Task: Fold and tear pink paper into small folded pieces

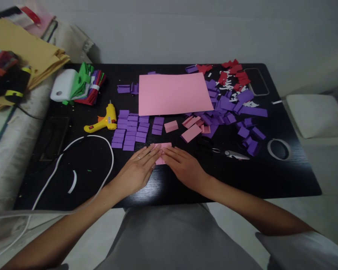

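Card (159, 161) in front of the large pink sheet (174, 94), apparently being creased.
Left hand (138, 165) and right hand (186, 167) press it flat, fingertips close together; next move likely calls for even pressure.

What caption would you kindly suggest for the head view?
Left hand and right hand rest on a small pink paper near folded purple pieces.
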A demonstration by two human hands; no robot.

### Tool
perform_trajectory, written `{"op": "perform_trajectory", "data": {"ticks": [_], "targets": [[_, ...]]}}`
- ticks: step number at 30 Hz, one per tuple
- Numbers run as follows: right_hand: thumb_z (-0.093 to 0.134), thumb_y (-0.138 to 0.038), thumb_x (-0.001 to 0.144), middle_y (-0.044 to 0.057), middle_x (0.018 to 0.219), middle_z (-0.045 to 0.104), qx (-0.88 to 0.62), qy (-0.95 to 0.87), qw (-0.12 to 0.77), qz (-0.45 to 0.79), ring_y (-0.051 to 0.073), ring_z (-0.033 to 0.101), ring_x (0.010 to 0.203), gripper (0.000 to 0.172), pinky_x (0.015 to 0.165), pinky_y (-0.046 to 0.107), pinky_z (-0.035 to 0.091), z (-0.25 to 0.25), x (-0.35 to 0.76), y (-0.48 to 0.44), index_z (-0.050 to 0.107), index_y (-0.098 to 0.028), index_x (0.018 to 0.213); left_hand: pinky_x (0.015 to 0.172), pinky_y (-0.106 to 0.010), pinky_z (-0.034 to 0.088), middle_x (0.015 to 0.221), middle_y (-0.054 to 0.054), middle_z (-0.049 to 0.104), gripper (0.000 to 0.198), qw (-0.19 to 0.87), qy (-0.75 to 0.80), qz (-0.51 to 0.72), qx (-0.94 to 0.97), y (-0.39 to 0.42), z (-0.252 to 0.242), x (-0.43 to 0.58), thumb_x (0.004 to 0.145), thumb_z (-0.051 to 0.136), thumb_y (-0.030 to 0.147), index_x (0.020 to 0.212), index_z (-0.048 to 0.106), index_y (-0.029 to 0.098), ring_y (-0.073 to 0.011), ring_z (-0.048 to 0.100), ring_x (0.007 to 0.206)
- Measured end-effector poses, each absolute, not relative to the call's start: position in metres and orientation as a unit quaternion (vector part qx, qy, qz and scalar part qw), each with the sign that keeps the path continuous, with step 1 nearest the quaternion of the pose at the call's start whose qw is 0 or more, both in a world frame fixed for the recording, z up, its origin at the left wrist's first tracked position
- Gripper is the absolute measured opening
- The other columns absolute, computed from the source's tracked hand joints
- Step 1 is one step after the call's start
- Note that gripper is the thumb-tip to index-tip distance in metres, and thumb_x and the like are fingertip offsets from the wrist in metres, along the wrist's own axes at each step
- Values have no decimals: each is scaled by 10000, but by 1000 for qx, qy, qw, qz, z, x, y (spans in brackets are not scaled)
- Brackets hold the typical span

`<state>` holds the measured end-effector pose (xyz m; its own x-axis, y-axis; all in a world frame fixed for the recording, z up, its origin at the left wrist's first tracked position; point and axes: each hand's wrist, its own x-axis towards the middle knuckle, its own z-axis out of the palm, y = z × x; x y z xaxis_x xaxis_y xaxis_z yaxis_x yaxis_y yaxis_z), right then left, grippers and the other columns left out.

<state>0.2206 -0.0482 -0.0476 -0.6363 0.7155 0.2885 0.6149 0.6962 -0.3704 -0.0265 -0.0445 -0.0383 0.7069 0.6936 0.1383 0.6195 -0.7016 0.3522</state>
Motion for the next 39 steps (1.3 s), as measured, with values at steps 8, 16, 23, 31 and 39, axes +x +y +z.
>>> {"op": "perform_trajectory", "data": {"ticks": [8, 16, 23, 31, 39], "targets": [[490, 16, 948, 183, 1506, 634, -360, -911, 159, 126, 274, 522, 1498, 496, 1225, 492, 485, -41, 222, -49, 673, -115, 1390, 1262, -549, 422, 1636, -173, 490, 437, 166, 371, 144, 902, -43, -35, -26, 1065, 437, 172, 1489, 526, 114, -277, 392, 1577], [534, -107, 1017, 209, 1541, 593, -357, -920, 118, 110, 302, 525, 1493, 402, 1232, 494, 476, -30, 219, -49, 657, -76, 1397, 1244, -541, 446, 1606, -203, 517, 529, 98, 405, 149, 897, -64, -28, -10, 1046, 470, 190, 1563, 467, 74, -316, 481, 1520], [486, -219, 1087, 180, 1522, 621, -363, -918, 135, 90, 287, 540, 1481, 373, 1214, 488, 494, -31, 216, -52, 666, -91, 1388, 1212, -544, 484, 1576, -257, 529, 543, 64, 413, 134, 898, -77, -37, -2, 1066, 489, 282, 1530, 479, -1, -349, 515, 1489], [572, -202, 1054, 150, 1327, 748, -403, -885, 191, 136, 280, 696, 1191, 245, 990, 466, 586, -31, 209, -42, 767, -156, 1195, 1212, -526, 482, 1553, -186, 584, 434, 141, 391, 166, 894, -64, -34, -16, 1072, 451, 192, 1481, 558, 96, -289, 526, 1487], [668, -172, 1003, 88, 1264, 761, -427, -839, 262, 211, 278, 664, 1084, 109, 923, 477, 565, -41, 208, -36, 762, -205, 1050, 962, -477, 603, 1283, -111, 747, 216, 167, 421, 226, 863, -47, -38, -12, 1049, 533, 170, 1115, 739, 174, -260, 709, 1115]]}}
